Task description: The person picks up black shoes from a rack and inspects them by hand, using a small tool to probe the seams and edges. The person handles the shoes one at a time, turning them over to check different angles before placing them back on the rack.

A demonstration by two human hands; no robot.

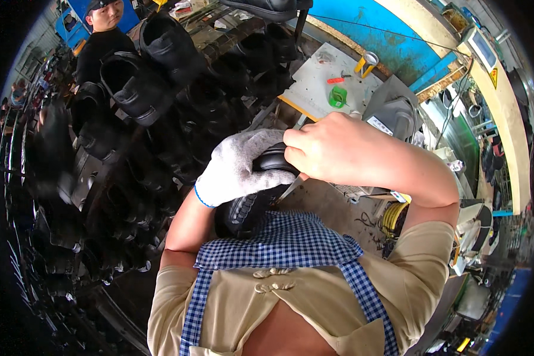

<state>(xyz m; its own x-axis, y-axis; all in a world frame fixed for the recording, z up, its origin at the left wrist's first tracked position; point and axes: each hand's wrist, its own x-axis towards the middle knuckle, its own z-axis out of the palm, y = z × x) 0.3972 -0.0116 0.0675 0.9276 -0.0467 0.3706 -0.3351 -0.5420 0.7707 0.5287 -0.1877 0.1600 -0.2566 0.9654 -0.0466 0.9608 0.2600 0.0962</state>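
A black shoe [252, 204] with a thick ridged sole is held in front of my checked apron. My left hand [237, 163], in a white knitted glove with a blue cuff edge, wraps round the shoe and grips it. Against the shoe's far end, my bare right hand [323, 148] has its fingers curled together. Whatever those fingers pinch, if anything, is hidden behind them.
Racks of black shoes [133, 89] fill the left side. Ahead stands a white table [314, 77] with a green tape roll [337, 97], a red piece [335, 80] and a yellow can [366, 63]. A grey machine [391, 107] is beside it. A person [104, 44] stands far left.
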